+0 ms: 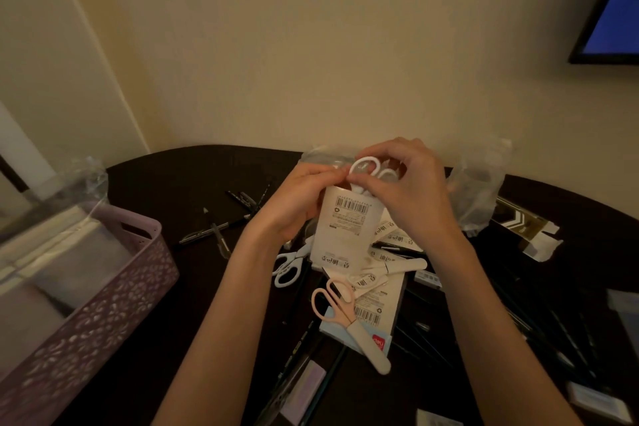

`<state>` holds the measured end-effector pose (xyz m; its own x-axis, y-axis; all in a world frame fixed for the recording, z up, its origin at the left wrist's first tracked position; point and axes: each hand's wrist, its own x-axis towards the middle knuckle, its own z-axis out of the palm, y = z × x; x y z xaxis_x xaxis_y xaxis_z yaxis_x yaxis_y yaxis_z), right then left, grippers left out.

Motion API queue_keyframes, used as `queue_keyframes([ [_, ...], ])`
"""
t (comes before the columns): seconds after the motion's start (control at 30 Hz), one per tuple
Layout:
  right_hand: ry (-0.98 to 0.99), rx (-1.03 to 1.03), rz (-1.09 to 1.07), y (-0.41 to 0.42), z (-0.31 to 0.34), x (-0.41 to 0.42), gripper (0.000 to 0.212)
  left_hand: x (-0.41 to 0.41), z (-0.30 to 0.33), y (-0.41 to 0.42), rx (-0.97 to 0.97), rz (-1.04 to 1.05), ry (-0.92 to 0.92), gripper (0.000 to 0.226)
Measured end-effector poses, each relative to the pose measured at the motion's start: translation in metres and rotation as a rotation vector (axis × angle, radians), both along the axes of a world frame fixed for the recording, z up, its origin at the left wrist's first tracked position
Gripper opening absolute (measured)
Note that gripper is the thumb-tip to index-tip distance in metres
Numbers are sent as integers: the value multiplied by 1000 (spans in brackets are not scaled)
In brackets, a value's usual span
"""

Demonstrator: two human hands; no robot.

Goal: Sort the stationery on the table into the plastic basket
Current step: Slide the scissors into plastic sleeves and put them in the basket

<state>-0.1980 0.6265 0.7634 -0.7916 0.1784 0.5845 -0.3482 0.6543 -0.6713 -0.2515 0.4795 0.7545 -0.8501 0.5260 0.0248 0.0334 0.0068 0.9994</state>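
Basket (103,287) sits left on the table (179,183); scissors (349,318) lie right.

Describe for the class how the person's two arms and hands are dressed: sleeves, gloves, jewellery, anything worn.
Both forearms are bare as far as the frame shows; no sleeve reaches into view. The left hand and the right hand wear no gloves. No watch, bracelet or ring is visible on either wrist or on the fingers that show.
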Motion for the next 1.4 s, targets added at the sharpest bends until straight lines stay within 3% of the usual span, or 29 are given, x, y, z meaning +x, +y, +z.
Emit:
queue_keyframes([
  [0.1, -4, -44, 6, -2, -4, -3, 30, -1, -1, 0, 41, 4, -63, 27],
  [0.3, 97, 151, -43, -6, -10, -7, 10, -1, 0, 1, 105, -1, -121, 29],
  [0.43, 137, -4, -58, -4, -8, -6, 18, -3, -2, 2, 149, 8, -159, 34],
  [0.73, 19, -39, 23, -2, -11, -8, 12, -6, -2, -2, 217, 89, -244, 29],
  [0.83, 79, -101, -46, 1, -9, -9, 15, -9, -1, -7, 243, 122, -231, 27],
  [0.97, -178, -269, 89, 3, -6, -8, 52, -9, 4, -12, 281, 76, -168, 29],
  [1.03, -269, -319, 183, 3, -6, -7, 43, -8, 6, -12, 312, 48, -132, 28],
  [1.13, -221, -377, 250, 3, -7, -5, 9, -6, 7, -10, 315, 55, -68, 27],
  [1.3, -234, -534, 271, 12, -6, -6, 10, -3, 8, -14, 244, 96, 84, 23],
  [1.4, -251, -495, 292, 16, -3, -4, 18, -2, 8, -16, 226, 111, 124, 23],
])
